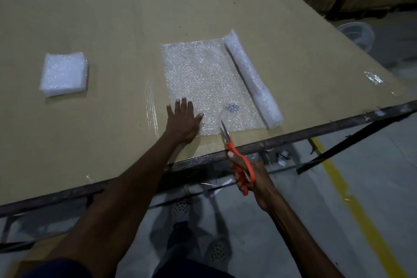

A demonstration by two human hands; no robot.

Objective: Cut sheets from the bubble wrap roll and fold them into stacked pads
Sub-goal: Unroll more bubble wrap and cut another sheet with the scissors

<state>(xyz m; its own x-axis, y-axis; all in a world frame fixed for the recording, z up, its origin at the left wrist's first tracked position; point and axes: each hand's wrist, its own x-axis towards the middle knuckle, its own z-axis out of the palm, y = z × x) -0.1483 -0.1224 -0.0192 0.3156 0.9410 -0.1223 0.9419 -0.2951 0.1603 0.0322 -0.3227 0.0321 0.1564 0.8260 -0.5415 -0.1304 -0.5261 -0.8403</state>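
A bubble wrap roll (252, 79) lies on the cardboard-covered table (112, 29), with a flat sheet (203, 79) unrolled from it toward the left. My left hand (182, 122) presses flat, fingers straight, on the sheet's near left corner. My right hand (250, 178) grips orange-handled scissors (234, 153) at the table's near edge. Their blades are slightly apart and point at the sheet's near edge. A stack of folded bubble wrap pads (64, 73) sits at the left of the table.
A dark metal frame (316, 131) edges the table. A scrap of clear plastic (374, 78) lies near the right edge. Clear tape (151, 108) runs left of the sheet. A white bucket (356, 34) stands on the floor beyond. My feet are below.
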